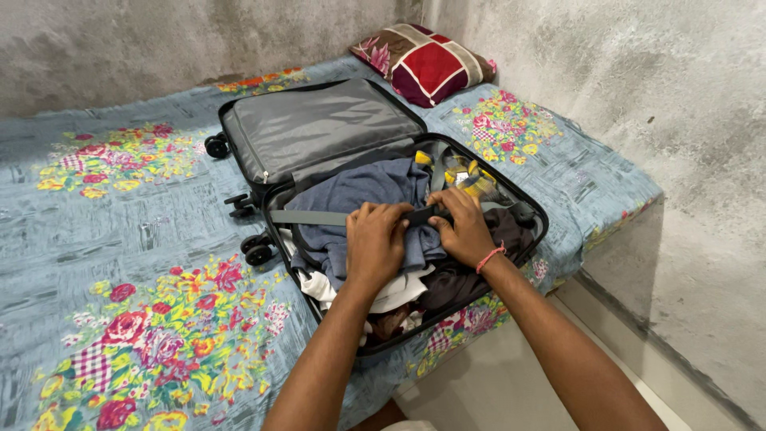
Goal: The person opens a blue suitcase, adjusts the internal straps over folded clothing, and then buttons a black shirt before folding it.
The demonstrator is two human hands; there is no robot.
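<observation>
Black hard-shell suitcase (527, 209) is laid open on the flowered bed sheet (120, 263), packed with blue clothing (359, 191). Its grey strap (307, 217) is gripped by the left hand (375, 243), fingers curled shut. The strap's black buckle (423, 214) is pinched by the right hand (463, 231). A patchwork pillow (423, 64) is seen behind.

- Bed (120, 239): fills the left and centre, covered by a blue floral sheet.
- Patchwork pillow (423, 62): at 12 o'clock, in the corner.
- Stained grey walls (638, 80): from 10 to 4 o'clock.
- Pale floor (495, 383): at 5 o'clock.
</observation>
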